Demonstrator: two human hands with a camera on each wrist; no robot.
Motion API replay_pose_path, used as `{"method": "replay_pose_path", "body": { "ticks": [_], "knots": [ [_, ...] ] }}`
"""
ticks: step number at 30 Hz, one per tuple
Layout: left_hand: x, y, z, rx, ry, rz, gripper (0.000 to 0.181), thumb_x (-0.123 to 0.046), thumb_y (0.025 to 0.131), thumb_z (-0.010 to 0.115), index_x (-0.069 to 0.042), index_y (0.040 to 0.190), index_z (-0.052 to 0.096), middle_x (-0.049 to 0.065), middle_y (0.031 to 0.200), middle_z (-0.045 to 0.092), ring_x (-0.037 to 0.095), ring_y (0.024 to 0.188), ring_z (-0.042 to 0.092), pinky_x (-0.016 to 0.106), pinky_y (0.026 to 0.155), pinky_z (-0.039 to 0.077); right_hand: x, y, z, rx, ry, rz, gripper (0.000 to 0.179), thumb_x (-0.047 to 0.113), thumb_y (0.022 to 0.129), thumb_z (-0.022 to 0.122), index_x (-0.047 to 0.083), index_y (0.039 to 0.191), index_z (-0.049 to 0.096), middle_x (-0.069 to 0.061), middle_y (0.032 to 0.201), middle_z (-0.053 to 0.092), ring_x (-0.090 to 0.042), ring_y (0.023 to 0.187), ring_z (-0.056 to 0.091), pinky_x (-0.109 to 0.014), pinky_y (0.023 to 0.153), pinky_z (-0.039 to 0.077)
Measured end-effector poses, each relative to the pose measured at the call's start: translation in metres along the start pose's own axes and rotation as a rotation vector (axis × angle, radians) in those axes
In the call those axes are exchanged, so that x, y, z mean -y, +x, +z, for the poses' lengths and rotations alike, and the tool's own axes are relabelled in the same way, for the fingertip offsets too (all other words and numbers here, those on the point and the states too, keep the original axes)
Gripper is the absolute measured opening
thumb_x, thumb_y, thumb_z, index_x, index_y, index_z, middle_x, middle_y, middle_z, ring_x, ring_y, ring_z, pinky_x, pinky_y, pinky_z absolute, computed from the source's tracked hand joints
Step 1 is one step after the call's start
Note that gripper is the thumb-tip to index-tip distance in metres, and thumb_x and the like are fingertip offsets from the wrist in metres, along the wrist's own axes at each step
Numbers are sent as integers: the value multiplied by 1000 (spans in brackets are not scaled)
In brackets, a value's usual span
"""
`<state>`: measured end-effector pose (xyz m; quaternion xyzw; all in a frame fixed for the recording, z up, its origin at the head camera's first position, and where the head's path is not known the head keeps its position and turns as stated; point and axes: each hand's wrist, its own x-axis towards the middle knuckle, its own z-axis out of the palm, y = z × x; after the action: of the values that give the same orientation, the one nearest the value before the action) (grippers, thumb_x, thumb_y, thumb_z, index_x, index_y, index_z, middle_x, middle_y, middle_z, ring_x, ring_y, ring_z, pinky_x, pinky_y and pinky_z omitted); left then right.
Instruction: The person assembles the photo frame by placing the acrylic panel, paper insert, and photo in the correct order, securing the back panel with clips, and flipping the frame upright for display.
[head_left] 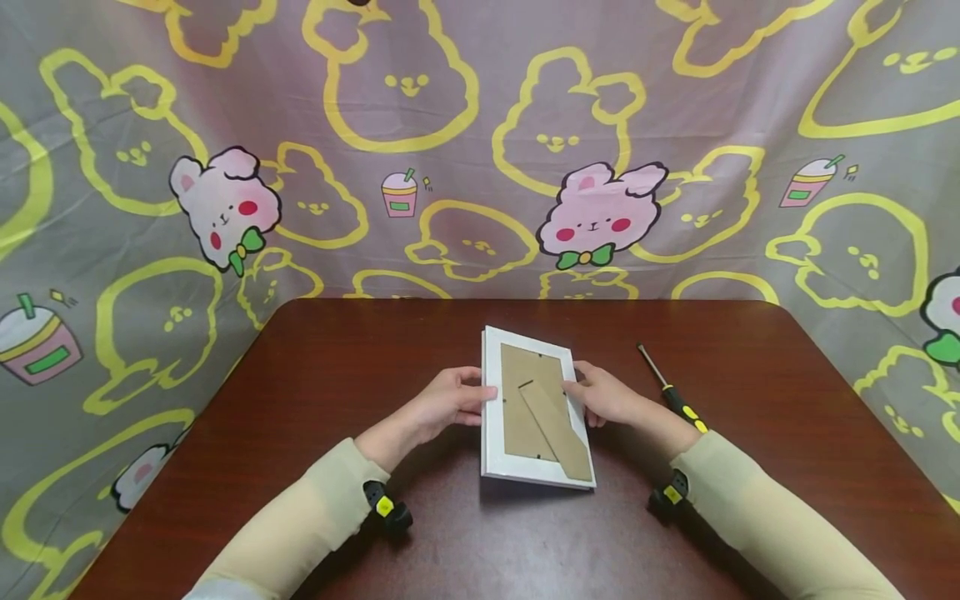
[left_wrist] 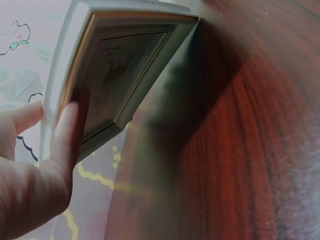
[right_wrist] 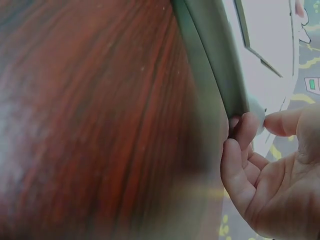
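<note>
Both hands hold a white picture frame (head_left: 492, 442) tilted above the table, its brown backing (head_left: 525, 367) facing up toward the head camera. A slanted easel stand (head_left: 555, 425) lies across that backing, and small dark tabs show at the backing's edges. My left hand (head_left: 453, 396) grips the left edge, thumb on the back and fingers on the front side. My right hand (head_left: 603, 393) pinches the right edge between thumb and curled fingers. In the left wrist view, the frame's front shows a faint picture (left_wrist: 117, 67) inside a thin dark border.
A screwdriver (head_left: 678, 404) with a black and yellow handle lies on the dark red-brown table (head_left: 360, 333), right of the right hand. Behind the table hangs a patterned curtain (head_left: 480, 167) with cartoon rabbits and cups. Each wrist wears a small black device.
</note>
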<state>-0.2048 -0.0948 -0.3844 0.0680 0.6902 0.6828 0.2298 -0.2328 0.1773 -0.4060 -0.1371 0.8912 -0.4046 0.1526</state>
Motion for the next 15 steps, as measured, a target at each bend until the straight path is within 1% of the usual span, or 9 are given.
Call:
{"method": "replay_pose_path", "body": {
  "ticks": [3,6,11,15],
  "knots": [
    [-4,0,0,12,-31,-5,36,-8,95,60,7,125,46,14,93,70,17,76,68,32,67,56,1,3,1,4,18,-2,52,17,101,49,-10,141,30,-5,57,53,-13,40,48,-28,41,43],
    [-9,1,0,18,-51,10,34,-7,96,59,6,123,45,11,90,69,17,75,68,31,64,55,2,6,1,-3,30,-15,50,16,101,48,-11,140,30,-4,58,53,-13,40,48,-28,41,43],
    [-18,1,0,-5,-58,42,31,-8,96,58,5,121,46,9,90,69,16,75,68,30,62,55,6,12,-1,-27,45,-23,50,17,102,48,-10,140,32,-4,58,53,-14,41,49,-29,42,43],
    [-22,1,1,-17,-58,49,31,-8,95,59,3,121,46,7,88,69,15,75,68,29,59,54,9,15,-3,-9,35,-12,51,20,102,49,-9,141,32,-5,62,56,-16,44,52,-30,44,44]
  ]
}}
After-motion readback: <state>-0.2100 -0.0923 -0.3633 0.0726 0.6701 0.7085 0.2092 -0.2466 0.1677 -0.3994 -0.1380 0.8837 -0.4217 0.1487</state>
